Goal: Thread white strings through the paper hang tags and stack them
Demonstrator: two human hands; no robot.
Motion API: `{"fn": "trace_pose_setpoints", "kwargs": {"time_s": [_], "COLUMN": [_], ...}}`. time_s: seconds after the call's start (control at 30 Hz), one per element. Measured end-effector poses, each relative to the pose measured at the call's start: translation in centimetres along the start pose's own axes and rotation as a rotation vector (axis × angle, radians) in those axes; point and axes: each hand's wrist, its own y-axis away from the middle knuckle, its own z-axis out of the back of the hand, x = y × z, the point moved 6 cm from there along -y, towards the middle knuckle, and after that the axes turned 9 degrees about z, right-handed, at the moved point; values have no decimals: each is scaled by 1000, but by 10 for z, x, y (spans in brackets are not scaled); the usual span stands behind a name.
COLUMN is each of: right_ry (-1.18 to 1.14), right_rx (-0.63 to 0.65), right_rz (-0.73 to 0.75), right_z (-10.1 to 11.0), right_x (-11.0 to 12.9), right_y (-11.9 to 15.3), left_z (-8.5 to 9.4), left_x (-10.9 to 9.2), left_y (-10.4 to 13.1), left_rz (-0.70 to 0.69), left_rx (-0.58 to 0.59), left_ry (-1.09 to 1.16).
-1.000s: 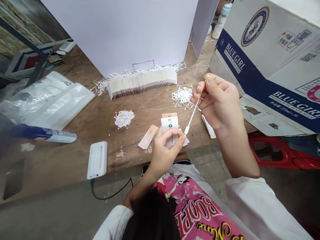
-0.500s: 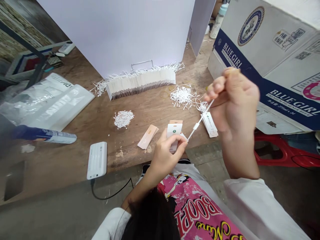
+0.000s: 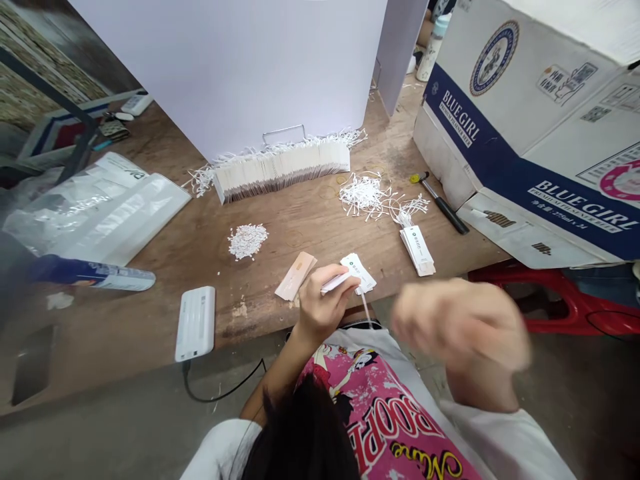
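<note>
My left hand (image 3: 324, 303) is closed in a pinch on a white hang tag (image 3: 334, 283), held edge-on at the table's front edge. A white tag string (image 3: 367, 307) hangs from beside its fingertips toward the lap. Just behind lies a fanned stack of white hang tags (image 3: 362, 272), and to the left a small stack of peach-coloured tags (image 3: 295, 275). My right hand (image 3: 460, 323) is raised to the right, apart from the string. Motion smears its fingers. A bundle of strung tags (image 3: 418, 251) and a pile of white strings (image 3: 364, 195) lie beyond.
A long row of strung tags (image 3: 283, 171) stands against a pale board (image 3: 250, 73). A black-handled tool (image 3: 450, 213) lies beside a large beer carton (image 3: 525, 133). Leftward are small white bits (image 3: 248, 241), a white power bank (image 3: 195, 323) and a blue spray can (image 3: 100, 273).
My right hand has moved down toward me, away from the string it had pulled taut, uncovering the black-handled tool. My left hand has tilted its tag edge-on, and the white stack behind now shows.
</note>
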Motion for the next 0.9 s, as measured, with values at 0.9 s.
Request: {"fn": "trace_pose_setpoints", "kwargs": {"time_s": [0.9], "right_ry": [-706], "right_rx": [-267], "right_rz": [-694], "right_z": [-97], "right_x": [-112], "right_y": [52], "left_z": [-10], "left_x": [52], "left_y": [56], "left_rz": [575], "left_rx": [154], "left_ry": [168]}}
